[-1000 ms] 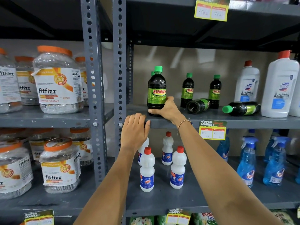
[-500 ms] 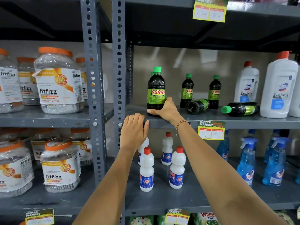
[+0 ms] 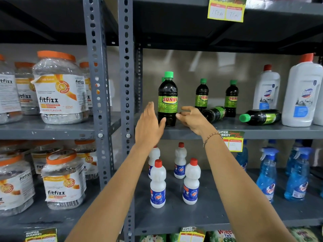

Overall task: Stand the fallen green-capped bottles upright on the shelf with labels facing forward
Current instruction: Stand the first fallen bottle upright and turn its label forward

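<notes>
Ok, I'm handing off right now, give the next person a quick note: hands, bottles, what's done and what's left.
Left hand: open and flat, just left of the front Sunny bottle, holding nothing.
Right hand: fingers loosely curled beside that bottle's base, no grip on it.
Done: the front Sunny bottle stands upright at the shelf edge, label forward. Two more green-capped bottles stand further back, labels forward.
Left: two bottles lie on their sides, one between the back pair, bottom end towards the camera, and one to the right by the white bottle, cap pointing left. Stand both up, labels forward.
</notes>
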